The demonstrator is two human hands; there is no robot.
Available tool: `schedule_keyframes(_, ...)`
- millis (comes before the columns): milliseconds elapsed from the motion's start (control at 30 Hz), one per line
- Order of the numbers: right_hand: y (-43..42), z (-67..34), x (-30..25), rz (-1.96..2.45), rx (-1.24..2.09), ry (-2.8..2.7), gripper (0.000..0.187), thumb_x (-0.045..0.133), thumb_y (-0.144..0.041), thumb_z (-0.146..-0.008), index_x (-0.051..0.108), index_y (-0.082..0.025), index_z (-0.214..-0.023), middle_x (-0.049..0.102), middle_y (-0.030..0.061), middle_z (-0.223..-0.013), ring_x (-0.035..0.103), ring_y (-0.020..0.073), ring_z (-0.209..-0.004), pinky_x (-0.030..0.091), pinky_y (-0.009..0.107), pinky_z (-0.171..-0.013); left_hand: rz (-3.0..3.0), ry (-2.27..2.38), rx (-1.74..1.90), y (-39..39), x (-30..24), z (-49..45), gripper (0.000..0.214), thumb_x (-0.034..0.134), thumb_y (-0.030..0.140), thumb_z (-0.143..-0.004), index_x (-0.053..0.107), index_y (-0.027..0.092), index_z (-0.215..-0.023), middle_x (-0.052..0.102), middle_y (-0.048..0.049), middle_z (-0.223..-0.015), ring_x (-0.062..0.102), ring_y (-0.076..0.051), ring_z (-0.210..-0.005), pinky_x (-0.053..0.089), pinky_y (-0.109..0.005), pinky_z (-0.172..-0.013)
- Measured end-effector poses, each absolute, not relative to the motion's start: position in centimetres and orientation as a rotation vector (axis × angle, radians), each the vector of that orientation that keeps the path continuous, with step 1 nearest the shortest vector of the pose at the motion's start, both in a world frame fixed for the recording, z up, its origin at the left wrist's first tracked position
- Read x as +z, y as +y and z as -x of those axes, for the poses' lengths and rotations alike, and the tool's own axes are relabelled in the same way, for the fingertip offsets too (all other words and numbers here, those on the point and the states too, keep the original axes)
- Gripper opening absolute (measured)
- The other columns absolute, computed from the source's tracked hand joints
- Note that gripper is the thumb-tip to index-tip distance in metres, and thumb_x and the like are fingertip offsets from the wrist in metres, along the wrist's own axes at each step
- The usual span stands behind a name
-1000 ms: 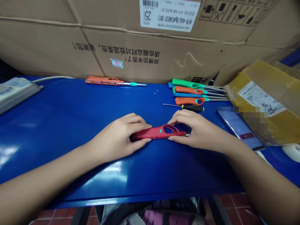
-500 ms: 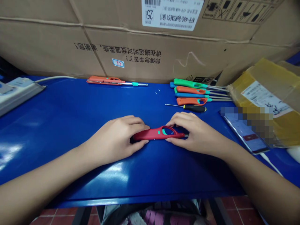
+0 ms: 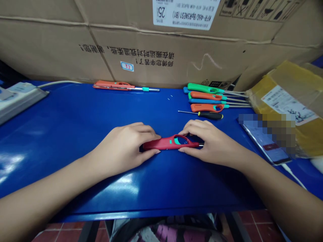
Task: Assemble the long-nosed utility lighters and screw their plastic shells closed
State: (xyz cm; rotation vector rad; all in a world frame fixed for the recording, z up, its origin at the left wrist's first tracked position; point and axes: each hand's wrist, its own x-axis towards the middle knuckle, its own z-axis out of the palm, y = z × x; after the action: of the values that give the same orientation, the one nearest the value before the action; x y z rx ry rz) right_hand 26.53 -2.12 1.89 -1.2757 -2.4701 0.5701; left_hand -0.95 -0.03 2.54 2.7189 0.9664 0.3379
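Note:
A red lighter (image 3: 164,143) with a long nozzle and teal trigger lies crosswise on the blue table, between my hands. My left hand (image 3: 133,143) is closed round its handle end, thumb on the near side and fingers on the far side. At the nozzle end, my right hand (image 3: 204,141) grips it between thumb and fingers, and hides most of the metal tube. Beyond my right hand lies a screwdriver (image 3: 210,115) with a black and yellow handle. Two tiny pale slivers (image 3: 170,97) rest on the table further back.
Several lighters (image 3: 205,97) in green, orange and blue lie back right. An orange lighter (image 3: 113,85) with exposed insides sits back left. A large carton (image 3: 63,57) walls off the back. At right are a phone (image 3: 267,144) and taped box (image 3: 282,80); a power strip (image 3: 22,99) stands left.
Both hands keep the same hold on the red lighter. The view has shifted very slightly; nothing else has visibly moved.

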Motion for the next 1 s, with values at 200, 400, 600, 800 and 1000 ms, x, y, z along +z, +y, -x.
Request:
schedule_keyframes(200,-2.02,-26.49,1.65,1.318,0.748,-2.352,0.021,0.075,-0.029,-0.086,0.067,-0.021,-0.104,0.067,0.0042,-0.106,0.062,0.0198,-0.099,0.048,0.035,-0.088,-2.638,0.96,0.388,0.18,2.11,0.98,0.019,0.071,0.032,-0.09,0.073,0.025,-0.108,0.074,-0.0003,-0.107,0.068,-0.021,-0.097,0.054,-0.035,-0.079)
schedule_keyframes(400,-2.31,-26.51,2.09,1.317,0.728,-2.335,0.018,0.076,-0.024,-0.083,0.068,-0.021,-0.099,0.069,0.0036,-0.102,0.064,0.0193,-0.093,0.049,0.034,-0.084,-2.627,0.947,0.406,0.16,2.08,0.97,0.019,0.072,0.031,-0.089,0.074,0.024,-0.107,0.074,-0.0008,-0.107,0.068,-0.021,-0.096,0.054,-0.033,-0.077)
schedule_keyframes(600,-2.31,-26.52,1.89,1.331,0.656,-2.403,0.018,0.075,-0.026,-0.083,0.066,-0.022,-0.098,0.069,0.0036,-0.103,0.064,0.0215,-0.098,0.047,0.036,-0.085,-2.673,0.935,0.404,0.08,2.16,0.99,0.02,0.073,0.03,-0.087,0.074,0.023,-0.106,0.074,-0.0016,-0.106,0.069,-0.022,-0.095,0.054,-0.033,-0.075)
schedule_keyframes(800,-2.49,-26.46,1.49,1.349,0.643,-2.417,0.021,0.076,-0.029,-0.084,0.066,-0.021,-0.101,0.068,0.0051,-0.105,0.063,0.0225,-0.099,0.047,0.037,-0.086,-2.688,0.959,0.376,-0.11,2.01,0.79,0.02,0.074,0.029,-0.087,0.075,0.023,-0.106,0.074,-0.0014,-0.107,0.07,-0.021,-0.095,0.056,-0.033,-0.076)
schedule_keyframes(1000,-2.75,-26.13,1.92,1.268,0.28,-2.663,0.027,0.065,-0.031,-0.092,0.068,-0.018,-0.116,0.069,0.01,-0.11,0.063,0.0248,-0.095,0.048,0.041,-0.085,-2.97,0.851,0.326,-0.4,2.01,0.69,0.024,0.06,0.034,-0.098,0.074,0.018,-0.11,0.074,-0.0073,-0.101,0.069,-0.023,-0.088,0.056,-0.035,-0.073)
